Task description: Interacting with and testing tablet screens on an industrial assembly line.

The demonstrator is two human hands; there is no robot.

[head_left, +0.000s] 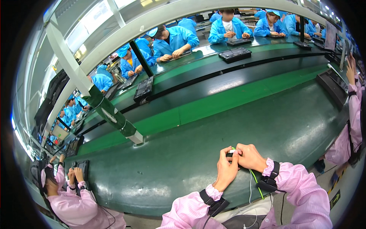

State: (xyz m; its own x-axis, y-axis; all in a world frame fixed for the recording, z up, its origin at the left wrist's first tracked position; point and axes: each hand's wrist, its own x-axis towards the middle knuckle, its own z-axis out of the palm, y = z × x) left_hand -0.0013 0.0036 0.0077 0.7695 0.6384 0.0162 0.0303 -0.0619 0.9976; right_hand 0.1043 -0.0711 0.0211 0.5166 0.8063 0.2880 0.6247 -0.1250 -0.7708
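Cable [256, 183], bright green, hung nearest, beside a thinner pale cord [250, 187]; both were likely limp and apt to snag. Over the near part of the green table [167, 164], the left hand [225, 170] pinched a small black piece [229, 154] between thumb and fingers; the right hand [251, 156] was bunched against it, its exact grip hidden. That piece was probably light and stiff, best taken by its sides, sparing the white bit [231, 151], perhaps fragile. It looked compact and dark, mostly covered by fingers, with a green tip [233, 148] above. Farther off, workers in blue [177, 38] sat behind black trays [235, 54].
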